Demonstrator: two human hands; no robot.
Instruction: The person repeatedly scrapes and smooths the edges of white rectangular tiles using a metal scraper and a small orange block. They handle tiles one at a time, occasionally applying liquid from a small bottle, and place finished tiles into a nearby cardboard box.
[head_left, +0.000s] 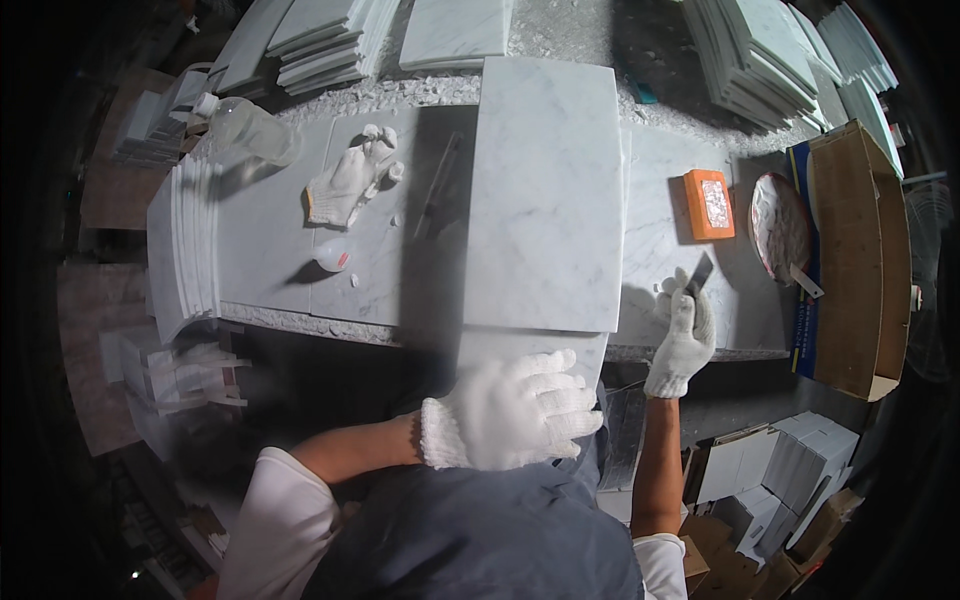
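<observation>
My left hand, in a white knit glove, is open with its fingers spread toward the right. It lies across the near end of a pale grey-veined marble slab; whether it presses on it I cannot tell. On top, farther from me, is a large marble tile. To the right, my gloved right hand is closed around a small scraper, its dark flat blade pointing up and away. Beyond it sits an orange block with a pale speckled face. A round dish of whitish paste leans by a cardboard box.
A loose white glove, a small whitish bulb-shaped bottle and a clear plastic jug stand at left. Stacked tiles line the back, with more at right. The open cardboard box borders the right edge.
</observation>
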